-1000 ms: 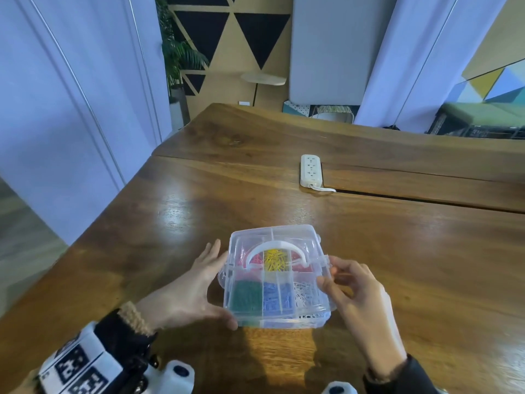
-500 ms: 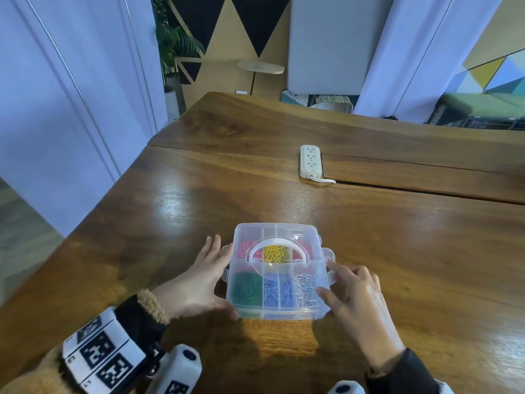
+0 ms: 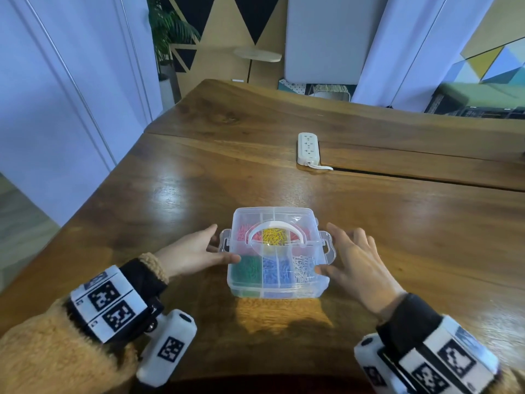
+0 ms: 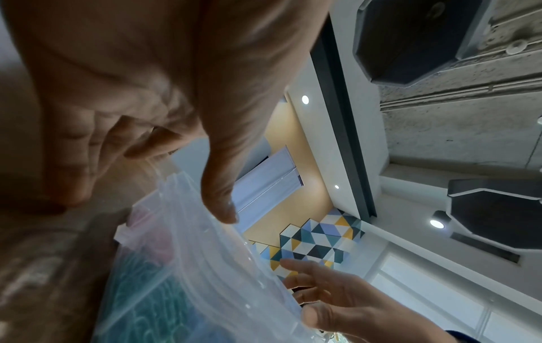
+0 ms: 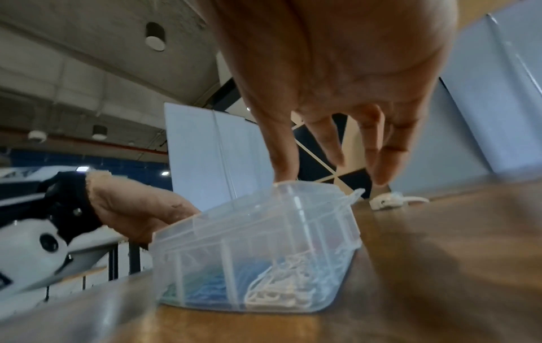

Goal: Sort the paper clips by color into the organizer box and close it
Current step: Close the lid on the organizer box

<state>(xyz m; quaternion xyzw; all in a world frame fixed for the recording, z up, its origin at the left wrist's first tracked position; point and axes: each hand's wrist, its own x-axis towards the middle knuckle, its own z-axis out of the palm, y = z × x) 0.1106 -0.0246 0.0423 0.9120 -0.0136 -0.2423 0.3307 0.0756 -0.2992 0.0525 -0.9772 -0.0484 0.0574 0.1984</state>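
Observation:
The clear organizer box (image 3: 274,282) stands flat on the wooden table (image 3: 199,180), lid on and its white handle (image 3: 277,226) folded down. Pink, yellow, red, green, blue and white paper clips lie in separate compartments under the lid. My left hand (image 3: 193,251) rests against the box's left side, with fingers straight by the left latch (image 3: 224,241) and thumb on the lid's front left corner. My right hand (image 3: 355,260) is spread beside the right latch (image 3: 328,247), thumb tip touching the box's right front corner. In the right wrist view the box (image 5: 264,243) shows its white and blue clips.
A white power strip (image 3: 308,147) lies on the table beyond the box, beside a seam between the table halves. The table's left edge (image 3: 113,191) runs close to a pale wall. Bare wood surrounds the box.
The box, held slightly raised and tilted a second ago, now sits flat. My right hand has come off the right latch and spread its fingers. The left hand stays at the left side.

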